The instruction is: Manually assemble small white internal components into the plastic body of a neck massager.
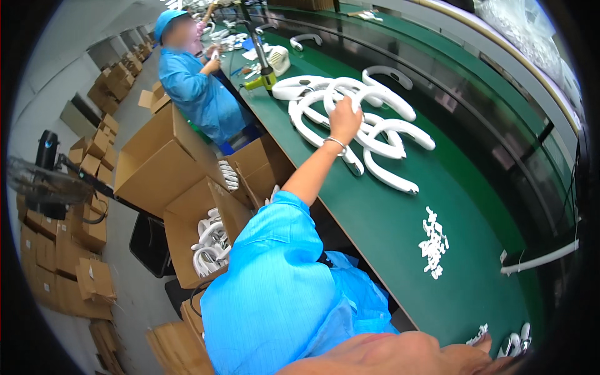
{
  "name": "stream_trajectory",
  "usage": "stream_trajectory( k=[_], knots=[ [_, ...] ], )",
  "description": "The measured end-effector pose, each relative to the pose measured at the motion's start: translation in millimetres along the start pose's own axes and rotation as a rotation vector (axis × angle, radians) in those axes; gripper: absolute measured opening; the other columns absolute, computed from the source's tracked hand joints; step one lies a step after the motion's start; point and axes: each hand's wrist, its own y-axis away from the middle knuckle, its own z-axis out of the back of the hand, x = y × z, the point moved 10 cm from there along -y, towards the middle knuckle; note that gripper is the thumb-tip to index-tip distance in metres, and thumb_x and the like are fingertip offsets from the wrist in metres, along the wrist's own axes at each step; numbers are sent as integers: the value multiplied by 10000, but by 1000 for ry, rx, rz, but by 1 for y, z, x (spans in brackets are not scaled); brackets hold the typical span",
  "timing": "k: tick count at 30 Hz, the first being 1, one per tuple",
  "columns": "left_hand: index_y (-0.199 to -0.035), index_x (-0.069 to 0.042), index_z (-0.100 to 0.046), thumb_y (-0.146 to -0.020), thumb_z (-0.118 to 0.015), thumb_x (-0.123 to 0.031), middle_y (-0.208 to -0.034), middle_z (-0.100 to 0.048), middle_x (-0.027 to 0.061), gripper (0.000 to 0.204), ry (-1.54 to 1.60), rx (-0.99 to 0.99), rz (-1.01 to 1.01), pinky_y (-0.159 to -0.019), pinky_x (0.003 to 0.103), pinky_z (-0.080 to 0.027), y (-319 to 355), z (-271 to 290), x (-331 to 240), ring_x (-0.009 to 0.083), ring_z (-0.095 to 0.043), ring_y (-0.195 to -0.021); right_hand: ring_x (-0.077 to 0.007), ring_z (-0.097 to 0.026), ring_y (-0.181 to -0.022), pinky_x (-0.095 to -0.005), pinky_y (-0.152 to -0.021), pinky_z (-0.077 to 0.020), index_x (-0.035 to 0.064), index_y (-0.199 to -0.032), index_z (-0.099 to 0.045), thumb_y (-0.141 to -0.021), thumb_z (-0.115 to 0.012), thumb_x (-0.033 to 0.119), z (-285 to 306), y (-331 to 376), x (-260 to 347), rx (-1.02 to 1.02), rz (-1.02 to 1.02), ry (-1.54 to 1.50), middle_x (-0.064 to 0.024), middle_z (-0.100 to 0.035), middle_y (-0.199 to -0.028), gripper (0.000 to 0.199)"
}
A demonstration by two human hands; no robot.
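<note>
On the green bench lies a loose pile of white U-shaped neck-fan shells (390,147), several of them overlapping. My left hand (345,122), a bracelet at its wrist, reaches across to the pile with its fingers closed around one curved white shell (369,94). At the lower right edge, only a little of my right hand (483,342) shows, beside a few small white parts (479,333); its fingers are mostly hidden. More curved white pieces (519,342) lie just past it.
A scatter of small white parts (433,244) lies mid-bench. A green-and-black tool (265,78) hangs beyond the pile. Open cartons (187,212) stand left, one holding white shells. A co-worker in blue (194,87) stands farther along; a black fan (47,175) is at far left.
</note>
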Motion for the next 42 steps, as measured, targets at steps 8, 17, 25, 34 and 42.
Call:
stream_trajectory(
  k=[8, 17, 25, 34, 42],
  knots=[
    [-967, 35, -579, -785, -636, -128, -803, -636, 144, 251, 492, -117, 267, -650, 346, -472, 4, 22, 62, 228, -610, -692, -354, -604, -896, -420, -749, -468, 35, -1002, -586, -885, -529, 134, 100, 5, 84, -330, -199, 64, -169, -644, -977, 164],
    [-1059, 17, -490, -925, -477, -99, -863, -615, 126, 177, 1295, 926, 763, -637, 311, -525, 175, -96, -116, 181, -615, -693, -122, -617, -831, -260, -710, -497, 27, -1066, -640, -861, -626, 123, 135, 19, 94, -433, -434, -727, -34, -653, -939, 227],
    [-1234, 6, -383, -941, -480, -113, -1002, -577, 165, 331, 1471, 1393, 712, -667, 349, -586, 295, -111, -247, 242, -659, -762, -190, -659, -807, -239, -692, -554, -93, -1050, -572, -868, -561, -5, 138, 4, 398, 25, -125, -1918, -164, -646, -903, 203],
    [-1110, -15, -488, -930, -520, -204, -952, -619, 136, 263, 1368, 1643, 889, -649, 365, -584, 339, -110, -281, 227, -659, -773, -205, -680, -726, -240, -600, -570, -55, -993, -589, -860, -578, 30, 89, 14, 436, 258, -233, -2128, -209, -660, -895, 158],
    [-1057, -49, -526, -882, -611, -258, -890, -626, 112, 286, 1424, 1729, 994, -573, 374, -599, 360, -121, -263, 235, -661, -711, -201, -675, -707, -289, -655, -584, -61, -1011, -568, -871, -566, 42, 79, 24, 446, 281, -283, -2181, -192, -660, -888, 174]
  ],
)
